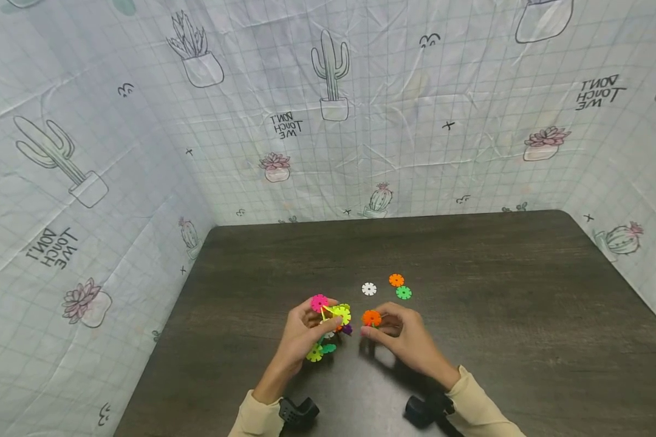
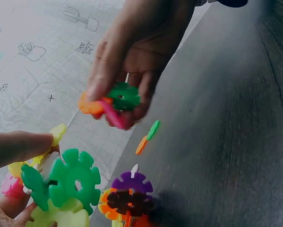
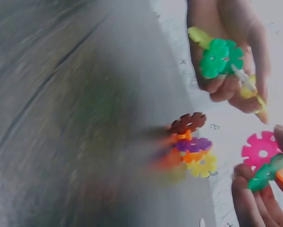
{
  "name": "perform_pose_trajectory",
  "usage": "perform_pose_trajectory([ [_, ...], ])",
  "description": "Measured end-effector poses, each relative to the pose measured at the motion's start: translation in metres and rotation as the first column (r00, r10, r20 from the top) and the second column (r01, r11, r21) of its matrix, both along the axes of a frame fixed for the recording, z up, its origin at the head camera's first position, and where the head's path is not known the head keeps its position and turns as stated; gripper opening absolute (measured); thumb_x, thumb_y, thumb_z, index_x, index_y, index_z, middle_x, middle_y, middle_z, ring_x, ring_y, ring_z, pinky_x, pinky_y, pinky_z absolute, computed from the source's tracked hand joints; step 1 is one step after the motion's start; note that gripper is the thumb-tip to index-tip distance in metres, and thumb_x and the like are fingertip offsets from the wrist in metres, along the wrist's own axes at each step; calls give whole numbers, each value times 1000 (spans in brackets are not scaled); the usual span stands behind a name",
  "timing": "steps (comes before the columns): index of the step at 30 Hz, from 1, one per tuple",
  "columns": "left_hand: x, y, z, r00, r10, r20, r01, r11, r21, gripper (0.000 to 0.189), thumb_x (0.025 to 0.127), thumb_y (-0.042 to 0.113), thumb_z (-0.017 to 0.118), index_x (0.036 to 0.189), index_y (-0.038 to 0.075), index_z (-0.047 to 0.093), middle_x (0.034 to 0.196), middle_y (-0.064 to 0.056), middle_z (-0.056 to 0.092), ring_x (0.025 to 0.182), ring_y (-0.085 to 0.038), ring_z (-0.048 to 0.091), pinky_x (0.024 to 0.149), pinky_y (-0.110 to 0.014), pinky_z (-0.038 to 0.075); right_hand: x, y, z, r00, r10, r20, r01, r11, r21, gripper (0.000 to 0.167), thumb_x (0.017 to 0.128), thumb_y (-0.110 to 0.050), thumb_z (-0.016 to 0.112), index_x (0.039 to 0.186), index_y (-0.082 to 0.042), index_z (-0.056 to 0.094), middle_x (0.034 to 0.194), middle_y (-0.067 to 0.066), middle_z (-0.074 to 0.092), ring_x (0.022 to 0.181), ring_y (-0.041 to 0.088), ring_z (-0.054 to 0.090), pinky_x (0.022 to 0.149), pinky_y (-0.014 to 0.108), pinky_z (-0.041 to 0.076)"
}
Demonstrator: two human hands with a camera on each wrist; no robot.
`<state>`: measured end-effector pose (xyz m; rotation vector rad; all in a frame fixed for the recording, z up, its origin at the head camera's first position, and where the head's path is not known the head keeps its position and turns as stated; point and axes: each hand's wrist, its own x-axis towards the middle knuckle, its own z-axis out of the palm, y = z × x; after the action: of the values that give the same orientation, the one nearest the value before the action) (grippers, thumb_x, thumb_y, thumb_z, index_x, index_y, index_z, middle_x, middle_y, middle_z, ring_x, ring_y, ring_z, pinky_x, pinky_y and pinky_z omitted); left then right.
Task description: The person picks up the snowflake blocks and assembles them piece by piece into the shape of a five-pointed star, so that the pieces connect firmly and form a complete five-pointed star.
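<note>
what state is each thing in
Notched disc cluster: interlocked, held in left hand
Orange-green-pink disc group: apparently joined, pinched by right hand
White disc: unattached, flat on table
Loose orange disc: flat, near loose green disc
Loose green disc: flat
Printed backdrop cloth: hanging, creased

Multicoloured disc cluster in the left hand — orange-pink-green trio in the right hand.

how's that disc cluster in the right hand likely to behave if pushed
The disc cluster is probably light, since the right hand just pinches it. Its discs meet at angles, so it likely won't roll smoothly. They appear joined only at notches, so pushing might separate them.
</note>
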<state>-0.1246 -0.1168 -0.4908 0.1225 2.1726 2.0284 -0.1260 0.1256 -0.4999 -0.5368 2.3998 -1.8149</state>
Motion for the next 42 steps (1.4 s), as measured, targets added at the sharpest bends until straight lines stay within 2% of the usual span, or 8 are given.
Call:
perform_pose_trajectory([
  [4,1,2,1,1000,-16,-10,16,1000,0,36,92,18,79,126,8,71,118,-15,76,92,-12,71,81,-26,59,-1,2,4,1000,-8,16,9,996,-93,30,91,-18,82,113,-1,70,103,13,80,92,24,80,85,26,63],
  [10,2,6,1,1000,-22,-10,22,1000,7,34,92,17,80,124,9,72,118,-15,77,92,-12,72,81,-25,58,-2,4,6,998,-38,42,44,991,-128,32,92,-15,81,119,-1,71,108,15,79,93,22,79,85,26,63],
  [18,3,11,0,999,-28,-29,29,999,20,36,90,13,82,124,7,71,119,-15,77,95,-9,72,86,-26,57,-2,4,5,998,-52,30,56,982,-178,29,92,-12,80,116,3,71,109,17,78,96,11,77,87,27,63],
  [22,4,13,-1,999,-30,-38,31,999,34,38,89,11,82,125,4,70,118,-17,77,93,-9,72,85,-25,58,-2,4,5,998,-51,37,57,979,-197,25,93,-11,79,115,0,72,110,17,78,98,10,77,90,27,62],
  [31,5,19,0,998,-44,-46,46,997,54,45,90,9,80,129,-6,65,121,-20,74,92,-8,71,81,-24,60,-1,4,6,996,-75,48,83,980,-183,26,92,-14,80,115,-2,73,110,13,78,103,9,75,93,26,61],
  [38,7,23,0,996,-26,-86,30,998,47,34,89,8,82,119,-2,70,115,-21,74,90,-7,71,82,-22,60,0,5,7,992,-120,28,123,987,-107,29,92,-19,81,116,-4,74,117,9,76,112,5,71,100,29,58],
  [42,7,25,0,994,-24,-109,31,998,55,29,89,8,82,114,-1,70,108,-25,74,85,-8,72,80,-22,61,0,5,6,993,-115,20,116,986,-123,25,92,-17,81,114,-7,75,115,10,77,111,5,72,99,27,58],
])
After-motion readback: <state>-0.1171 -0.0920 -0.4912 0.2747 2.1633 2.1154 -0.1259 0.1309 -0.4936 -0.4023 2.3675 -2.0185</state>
